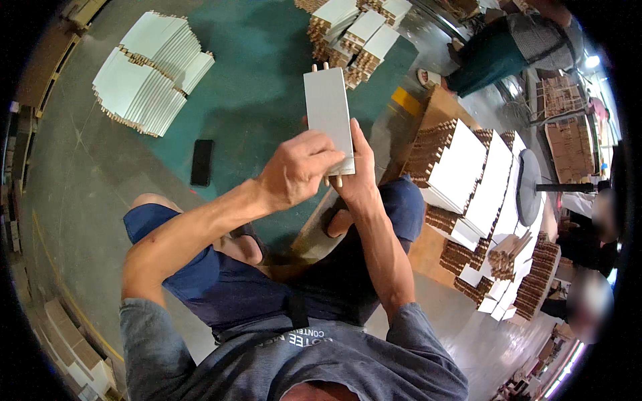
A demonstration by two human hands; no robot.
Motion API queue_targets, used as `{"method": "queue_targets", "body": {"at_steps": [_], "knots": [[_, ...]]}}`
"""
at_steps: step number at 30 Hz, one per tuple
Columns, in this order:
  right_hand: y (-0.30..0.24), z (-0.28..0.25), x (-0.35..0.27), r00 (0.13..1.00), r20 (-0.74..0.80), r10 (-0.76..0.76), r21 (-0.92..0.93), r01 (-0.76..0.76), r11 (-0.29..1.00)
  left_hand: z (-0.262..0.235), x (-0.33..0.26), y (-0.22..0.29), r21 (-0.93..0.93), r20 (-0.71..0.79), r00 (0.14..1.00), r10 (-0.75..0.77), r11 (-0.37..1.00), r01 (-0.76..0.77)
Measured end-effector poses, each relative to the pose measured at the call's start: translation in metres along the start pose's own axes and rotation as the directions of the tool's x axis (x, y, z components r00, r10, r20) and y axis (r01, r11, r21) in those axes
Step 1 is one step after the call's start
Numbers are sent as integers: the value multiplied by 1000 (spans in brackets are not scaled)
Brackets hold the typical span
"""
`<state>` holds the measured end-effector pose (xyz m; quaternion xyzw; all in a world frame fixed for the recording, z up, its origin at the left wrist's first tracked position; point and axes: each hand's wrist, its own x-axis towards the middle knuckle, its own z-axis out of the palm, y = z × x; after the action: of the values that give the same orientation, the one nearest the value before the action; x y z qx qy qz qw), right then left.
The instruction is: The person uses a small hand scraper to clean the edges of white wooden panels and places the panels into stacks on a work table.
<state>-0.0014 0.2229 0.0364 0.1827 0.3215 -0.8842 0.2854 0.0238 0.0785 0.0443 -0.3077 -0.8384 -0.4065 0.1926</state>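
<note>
Both hands' grip, left hand [297, 170], right hand [358, 177], holding white panel [328, 113]; green floor [254, 87], stacked panels [150, 70].

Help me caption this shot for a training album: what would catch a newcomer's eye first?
At the centre, the white board with wooden dowels sticking out of both ends, gripped at its lower end by the left hand in front and the right hand behind. Next, the stacks of white panels: one stack on the green floor at upper left, and a larger pile at right. A black phone lies on the floor left of the hands.
</note>
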Motion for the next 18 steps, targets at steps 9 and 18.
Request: {"method": "queue_targets", "body": {"at_steps": [9, 18], "knots": [[4, -28, 21, 967, 238, -87, 51, 77, 996, 5, -20, 15, -47, 105, 992, 74, 996, -70], [6, -32, 14, 958, 280, -57, -136, 98, 986, -27, 19, -42, 93, -265, 944, -198, 969, 229]]}}
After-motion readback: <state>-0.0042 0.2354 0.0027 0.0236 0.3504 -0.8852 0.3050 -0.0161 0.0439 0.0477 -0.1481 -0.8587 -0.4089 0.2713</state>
